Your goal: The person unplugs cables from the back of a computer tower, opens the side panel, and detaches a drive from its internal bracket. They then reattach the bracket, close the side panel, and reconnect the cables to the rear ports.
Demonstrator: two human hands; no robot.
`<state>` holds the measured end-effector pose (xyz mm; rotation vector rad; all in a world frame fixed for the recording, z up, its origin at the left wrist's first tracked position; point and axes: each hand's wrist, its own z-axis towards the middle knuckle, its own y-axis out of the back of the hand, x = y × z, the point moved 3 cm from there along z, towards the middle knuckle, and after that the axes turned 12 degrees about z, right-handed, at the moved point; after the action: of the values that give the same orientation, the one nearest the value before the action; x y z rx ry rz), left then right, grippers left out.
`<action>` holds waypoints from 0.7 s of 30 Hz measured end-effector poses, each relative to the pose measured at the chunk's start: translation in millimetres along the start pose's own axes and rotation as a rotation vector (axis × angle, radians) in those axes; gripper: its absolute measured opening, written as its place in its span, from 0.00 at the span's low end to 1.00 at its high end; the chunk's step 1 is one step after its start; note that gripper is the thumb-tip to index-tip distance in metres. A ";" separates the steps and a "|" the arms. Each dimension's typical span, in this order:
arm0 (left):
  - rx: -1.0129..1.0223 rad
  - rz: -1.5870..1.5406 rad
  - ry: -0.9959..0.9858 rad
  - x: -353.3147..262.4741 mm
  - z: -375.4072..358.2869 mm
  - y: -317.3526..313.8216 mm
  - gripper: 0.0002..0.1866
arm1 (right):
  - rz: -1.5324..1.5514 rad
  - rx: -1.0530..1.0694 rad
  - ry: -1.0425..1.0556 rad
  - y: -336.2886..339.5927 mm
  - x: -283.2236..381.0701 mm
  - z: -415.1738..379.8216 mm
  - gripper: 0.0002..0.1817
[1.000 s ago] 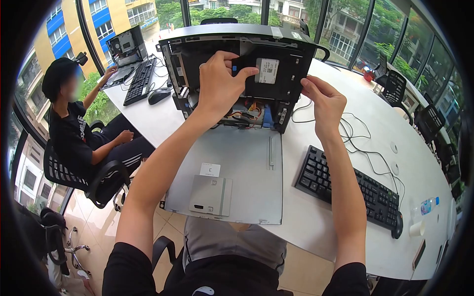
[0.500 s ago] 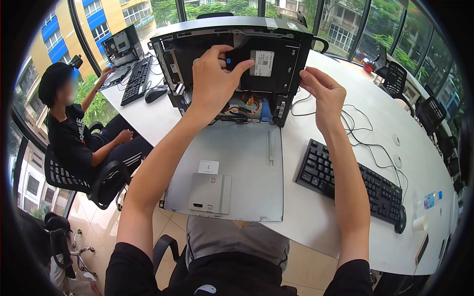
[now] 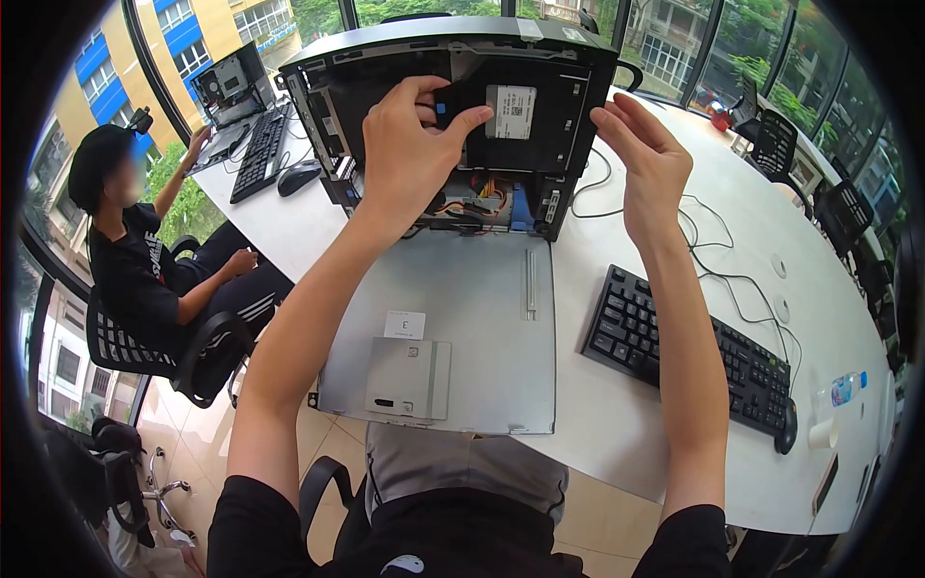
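A black desktop computer case [image 3: 405, 43] stands with its interior facing me. Inside it, my left hand [image 3: 409, 149] is closed around a black drive caddy [image 3: 472, 94] with a small blue tab, thumb by the left edge of its white label [image 3: 512, 112]. Some of its fingertips are hidden behind the dark part. At the case's right edge, my right hand [image 3: 650, 159] has its thumb on the frame and its fingers along the outer side. Coloured cables [image 3: 491, 197] and a blue plastic part [image 3: 522, 210] show below the caddy.
A flat metal panel [image 3: 482, 318] with a numbered paper tag [image 3: 405, 325] extends towards my lap. To the right are a keyboard [image 3: 626, 323], mouse [image 3: 786, 429], cables, a bottle [image 3: 848, 387] and a cup [image 3: 822, 435]. Another person [image 3: 145, 241] sits left near a second computer [image 3: 233, 85].
My right hand has moved slightly up along the case's right edge, and its fingers are a little more extended. My left hand keeps its hold; the view has shifted slightly.
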<state>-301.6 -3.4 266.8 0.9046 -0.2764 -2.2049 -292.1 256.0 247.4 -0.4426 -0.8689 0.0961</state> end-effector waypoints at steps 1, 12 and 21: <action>-0.001 0.000 -0.009 1.8 0.2 0.5 0.32 | 0.002 -0.011 -0.001 -0.3 -1.7 -0.4 0.26; -0.002 0.115 -0.032 4.5 4.4 -4.7 0.28 | 0.051 0.016 -0.076 2.1 -1.0 -0.4 0.23; 0.011 0.101 -0.015 3.7 -4.2 10.2 0.24 | -0.114 0.068 -0.088 -6.2 6.2 -2.4 0.24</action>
<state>-295.0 -13.0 266.2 0.8612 -0.3344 -2.1205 -286.9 251.1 253.0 -0.3262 -0.9724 0.0401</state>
